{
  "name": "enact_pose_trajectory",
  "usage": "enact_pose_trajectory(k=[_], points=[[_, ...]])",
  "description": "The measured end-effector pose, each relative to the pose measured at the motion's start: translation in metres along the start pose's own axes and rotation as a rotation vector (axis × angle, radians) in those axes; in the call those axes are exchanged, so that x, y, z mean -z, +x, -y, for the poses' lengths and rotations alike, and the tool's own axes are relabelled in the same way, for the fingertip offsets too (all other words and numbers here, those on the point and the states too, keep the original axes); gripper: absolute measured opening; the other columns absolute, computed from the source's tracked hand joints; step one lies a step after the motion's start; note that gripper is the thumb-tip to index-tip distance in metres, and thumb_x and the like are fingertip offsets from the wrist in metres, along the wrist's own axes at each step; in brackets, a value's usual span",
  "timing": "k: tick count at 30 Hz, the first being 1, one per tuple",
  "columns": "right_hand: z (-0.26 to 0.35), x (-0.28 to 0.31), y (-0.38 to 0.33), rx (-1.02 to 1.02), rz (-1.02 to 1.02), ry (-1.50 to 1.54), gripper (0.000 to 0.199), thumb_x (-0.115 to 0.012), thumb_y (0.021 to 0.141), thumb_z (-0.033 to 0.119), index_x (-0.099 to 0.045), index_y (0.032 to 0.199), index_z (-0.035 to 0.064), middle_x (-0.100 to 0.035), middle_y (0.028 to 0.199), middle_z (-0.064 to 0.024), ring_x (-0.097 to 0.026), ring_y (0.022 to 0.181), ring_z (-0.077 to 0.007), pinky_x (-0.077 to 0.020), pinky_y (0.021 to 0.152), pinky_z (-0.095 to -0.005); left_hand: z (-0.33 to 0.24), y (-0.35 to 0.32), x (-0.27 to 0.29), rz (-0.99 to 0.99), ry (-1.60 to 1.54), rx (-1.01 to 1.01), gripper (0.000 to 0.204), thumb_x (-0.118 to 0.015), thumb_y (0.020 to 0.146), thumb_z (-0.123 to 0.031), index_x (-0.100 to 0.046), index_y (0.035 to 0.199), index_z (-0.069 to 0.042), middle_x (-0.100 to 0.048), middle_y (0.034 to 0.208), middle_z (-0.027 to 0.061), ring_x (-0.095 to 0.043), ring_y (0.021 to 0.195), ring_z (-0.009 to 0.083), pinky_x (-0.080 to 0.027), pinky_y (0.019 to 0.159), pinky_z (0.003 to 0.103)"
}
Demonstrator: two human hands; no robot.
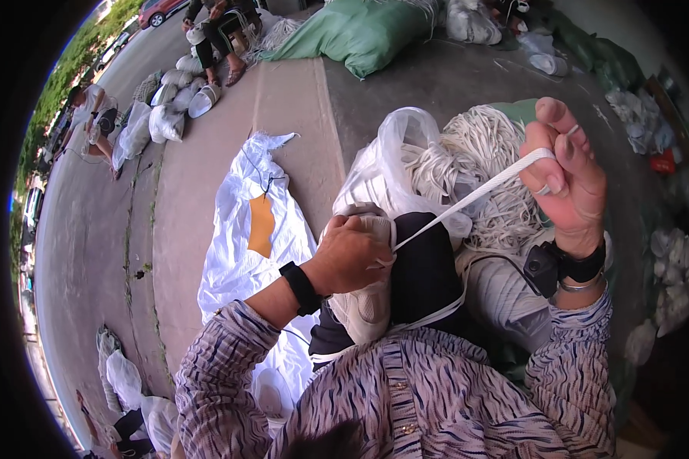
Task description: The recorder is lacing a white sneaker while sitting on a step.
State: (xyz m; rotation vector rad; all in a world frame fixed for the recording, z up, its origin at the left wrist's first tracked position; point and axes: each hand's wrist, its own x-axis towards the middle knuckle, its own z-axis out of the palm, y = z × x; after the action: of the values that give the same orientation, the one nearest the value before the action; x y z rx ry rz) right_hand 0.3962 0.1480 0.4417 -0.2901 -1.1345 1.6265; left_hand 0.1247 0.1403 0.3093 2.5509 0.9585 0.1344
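Observation:
A white shoe (pixel 366 310) rests on my lap against my dark trouser leg. My left hand (pixel 352 254) is closed around its upper part, near the laced opening. From there a flat white shoelace (pixel 475 197) runs taut up to the right. My right hand (pixel 565 172), raised at the right, has the lace wrapped round its fingers, which are curled on it. Beyond my knees lies a heap of loose white shoelaces (pixel 486 157), with a clear plastic bag (pixel 409 126) at its left side.
A shiny white sack (pixel 226 245) with an orange-brown piece (pixel 261 226) on it lies at the left. Filled bags (pixel 167 122) stand farther off beside a seated person. A large green sack (pixel 360 34) is at the far side, and more bags (pixel 677 268) line the right.

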Motion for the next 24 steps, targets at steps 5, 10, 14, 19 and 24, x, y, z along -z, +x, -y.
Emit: enact_pose_trajectory(k=[5,10,14,19,24], points=[[-0.004,0.001,-0.012,-0.178,-0.287,-0.638,0.017,-0.054,0.089,0.013,-0.061,0.098,0.0006,-0.051,0.061,0.0030,-0.041,0.049,-0.0004,-0.0272,0.044,-0.0159,0.008,-0.001,-0.002,-0.038,-0.004,-0.046,0.011,-0.069,0.071,-0.028,-0.070,0.082,-0.024,-0.063,0.083,-0.0064,-0.050,0.096,0.0227,-0.029,0.093,0.041],[-0.035,0.005,-0.005,-0.350,-0.225,-1.075,0.015,-0.051,0.090,0.007,-0.063,0.094,-0.0005,-0.052,0.061,0.0032,-0.046,0.053,-0.0025,-0.0363,0.050,-0.0173,0.011,-0.007,0.003,-0.084,-0.083,-0.129,0.011,-0.067,0.073,-0.025,-0.070,0.083,-0.026,-0.062,0.081,-0.0072,-0.050,0.096,0.0219,-0.029,0.092,0.040],[-0.035,0.002,-0.007,-0.293,-0.182,-0.887,0.015,-0.052,0.089,0.008,-0.063,0.094,0.0000,-0.053,0.061,0.0031,-0.046,0.053,-0.0021,-0.0350,0.049,-0.0164,0.006,-0.008,0.001,-0.104,-0.003,-0.108,0.011,-0.067,0.073,-0.023,-0.069,0.083,-0.026,-0.060,0.078,-0.0064,-0.050,0.094,0.0207,-0.029,0.092,0.040],[-0.025,-0.013,-0.005,-0.275,-0.191,-0.756,0.016,-0.052,0.090,0.010,-0.063,0.095,0.0003,-0.052,0.061,0.0032,-0.044,0.051,-0.0011,-0.0318,0.045,-0.0159,0.004,-0.006,-0.002,-0.176,0.012,-0.109,0.009,-0.066,0.074,-0.024,-0.069,0.082,-0.025,-0.060,0.079,-0.0054,-0.049,0.093,0.0209,-0.030,0.091,0.039],[-0.012,-0.025,-0.010,0.029,-0.140,-0.231,0.021,-0.048,0.094,0.019,-0.057,0.098,0.0001,-0.045,0.053,0.0032,-0.034,0.041,-0.0024,-0.0249,0.038,-0.0184,0.006,-0.002,-0.001,-0.186,-0.185,-0.021,0.016,-0.067,0.074,-0.018,-0.067,0.091,-0.021,-0.059,0.085,-0.0005,-0.049,0.094,0.0236,-0.036,0.087,0.038]])
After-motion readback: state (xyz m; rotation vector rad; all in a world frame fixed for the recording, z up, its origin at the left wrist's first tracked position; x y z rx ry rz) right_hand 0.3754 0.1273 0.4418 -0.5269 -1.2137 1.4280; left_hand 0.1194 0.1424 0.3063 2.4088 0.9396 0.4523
